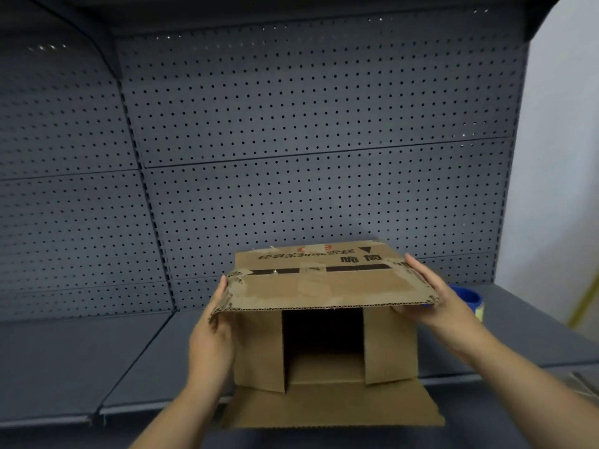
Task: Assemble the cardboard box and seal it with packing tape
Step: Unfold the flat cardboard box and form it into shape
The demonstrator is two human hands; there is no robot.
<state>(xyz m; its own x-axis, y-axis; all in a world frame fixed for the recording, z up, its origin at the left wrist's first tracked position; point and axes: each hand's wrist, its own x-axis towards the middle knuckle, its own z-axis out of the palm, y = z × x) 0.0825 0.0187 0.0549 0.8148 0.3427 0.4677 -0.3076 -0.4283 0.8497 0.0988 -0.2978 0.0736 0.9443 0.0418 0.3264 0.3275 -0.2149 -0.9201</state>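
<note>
Cardboard box (390,346): is lying on its side on the dark shelf (97,361), toward 6 o'clock in the view, with its open end facing the person.
Top flap (324,290): is sticking out level toward 6 o'clock over the opening, its edges torn and carrying scraps of old tape.
Side flaps: are standing partly folded inward at 9 and 3 o'clock of the opening, leaving a dark gap between them.
Bottom flap (330,406): is lying flat on the shelf at 6 o'clock of the box, reaching past the shelf's front edge.
Upper face: is showing black printed characters and a dark strip along the fold.
Left hand (210,338): is pressing straight fingers and palm against the 9 o'clock end of the top flap; its thumb is hidden.
Right hand (434,299): is pinching the 3 o'clock end of the top flap, fingers lying on top and thumb underneath.
Tape roll (470,299): blue, is sitting on the shelf at 3 o'clock of the box, partly hidden behind the right hand.
Pegboard panel (291,124): is rising behind the shelf at 12 o'clock.
</note>
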